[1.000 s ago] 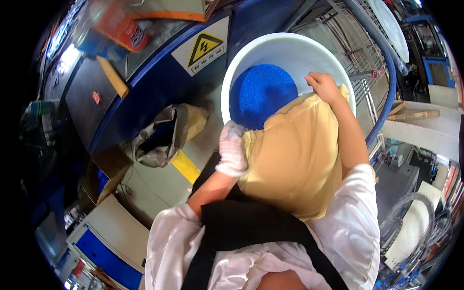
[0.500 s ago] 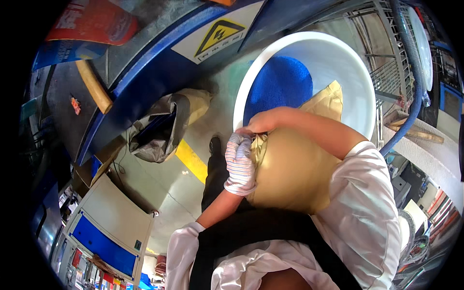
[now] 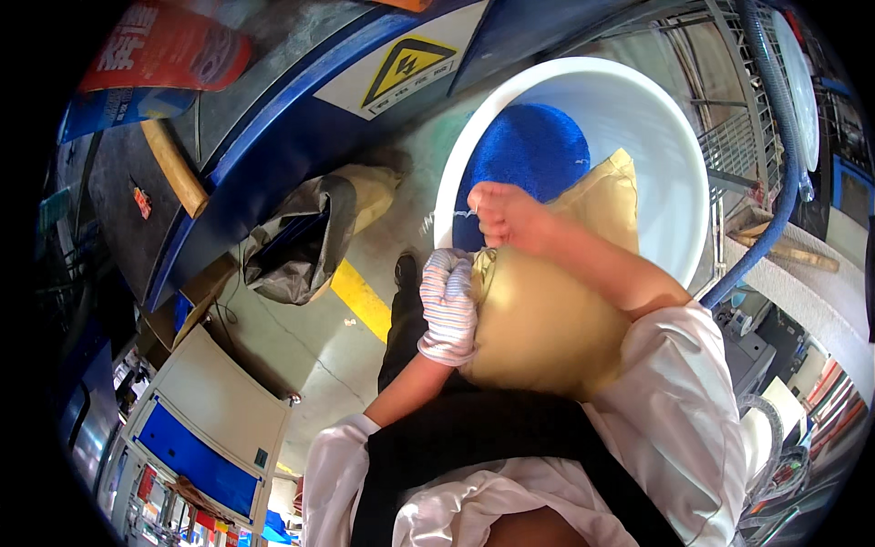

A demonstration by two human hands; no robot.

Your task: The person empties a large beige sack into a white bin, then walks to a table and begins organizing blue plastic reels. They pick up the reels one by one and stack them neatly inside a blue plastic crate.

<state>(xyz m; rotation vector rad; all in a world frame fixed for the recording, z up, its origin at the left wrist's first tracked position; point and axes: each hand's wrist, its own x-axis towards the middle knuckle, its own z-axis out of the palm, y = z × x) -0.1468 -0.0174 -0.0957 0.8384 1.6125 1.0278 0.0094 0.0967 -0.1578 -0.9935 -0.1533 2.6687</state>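
A tan paper sack [image 3: 547, 319] leans against my front, its far corner reaching over the rim of a big white tub [image 3: 670, 114]. My left hand [image 3: 447, 310], in a striped glove, is closed on the gathered left end of the sack. Bare and curled into a fist, my right hand [image 3: 510, 217] is raised just above that end, over the tub's near side. A frayed white thread [image 3: 463, 214] sticks out to the left from its fingers. Blue material [image 3: 533, 150], grainy-looking, lies in the tub. The sack's underside is hidden.
An open empty-looking sack [image 3: 310, 237] stands on the floor at left, beside a blue machine edge [image 3: 273, 137] with a yellow warning label. A wire rack [image 3: 729, 155] and blue hose [image 3: 779, 201] border the tub's right. A white cabinet [image 3: 214, 401] stands lower left.
My right hand has lifted off the sack's gathered end, moving up and slightly right, and the white thread now shows at its fingers. My left hand keeps its grip.
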